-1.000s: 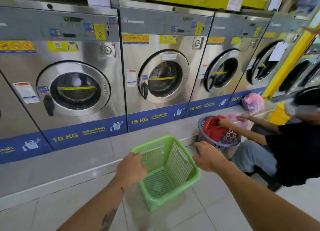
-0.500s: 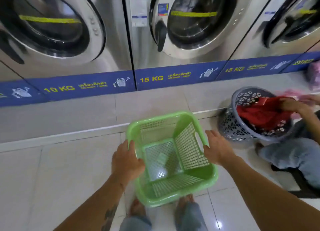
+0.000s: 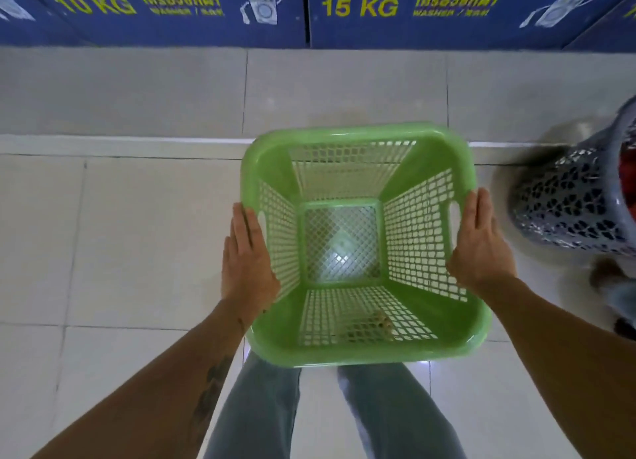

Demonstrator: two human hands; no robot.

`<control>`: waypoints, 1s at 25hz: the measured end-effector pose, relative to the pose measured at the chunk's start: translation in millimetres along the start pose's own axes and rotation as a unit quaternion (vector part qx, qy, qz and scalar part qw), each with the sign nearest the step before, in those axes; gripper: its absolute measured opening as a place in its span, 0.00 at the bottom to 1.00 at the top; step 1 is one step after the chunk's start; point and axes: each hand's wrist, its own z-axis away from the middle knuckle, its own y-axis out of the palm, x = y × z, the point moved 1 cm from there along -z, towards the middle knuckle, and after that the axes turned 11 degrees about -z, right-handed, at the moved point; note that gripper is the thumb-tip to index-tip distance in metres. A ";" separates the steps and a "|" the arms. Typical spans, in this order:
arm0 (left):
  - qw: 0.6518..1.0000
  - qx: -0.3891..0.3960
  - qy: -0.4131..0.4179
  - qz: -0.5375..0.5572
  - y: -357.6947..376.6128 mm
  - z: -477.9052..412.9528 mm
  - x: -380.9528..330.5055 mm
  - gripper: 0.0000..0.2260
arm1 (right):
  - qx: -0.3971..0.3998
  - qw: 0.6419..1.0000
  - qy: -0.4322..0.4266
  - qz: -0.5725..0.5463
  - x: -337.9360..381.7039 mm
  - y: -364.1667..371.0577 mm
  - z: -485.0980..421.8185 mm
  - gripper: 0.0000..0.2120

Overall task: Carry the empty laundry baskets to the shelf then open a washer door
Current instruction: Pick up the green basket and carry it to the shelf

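The green basket [image 3: 361,245] is square, with mesh walls and bottom, and empty. It hangs above the tiled floor [image 3: 137,234] in front of the person's legs. The left hand [image 3: 246,252] and right hand [image 3: 480,241] press flat against its opposite sides, grasping it. A grey basket [image 3: 571,210] stands near on the right; bare floor lies to the left.

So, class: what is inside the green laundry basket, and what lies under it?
The green laundry basket is empty: only its mesh walls and base show. Through the mesh, pale floor tile and a foot appear. The left hand and right hand press its sides. The floor beneath its solid rim is hidden.
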 end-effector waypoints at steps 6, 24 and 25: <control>1.000 0.000 -0.010 0.023 -76.5 2.2 17.8 0.47 | 0.010 0.999 -0.043 0.001 44.0 -78.6 7.9 0.50; 0.912 -0.229 -0.327 0.094 -343.3 349.4 186.3 0.42 | 0.020 0.884 -0.468 0.004 371.8 -307.6 205.8 0.45; 0.900 -0.238 -0.354 0.095 -341.8 375.9 197.8 0.42 | 0.025 0.872 -0.489 0.016 394.1 -301.6 222.1 0.45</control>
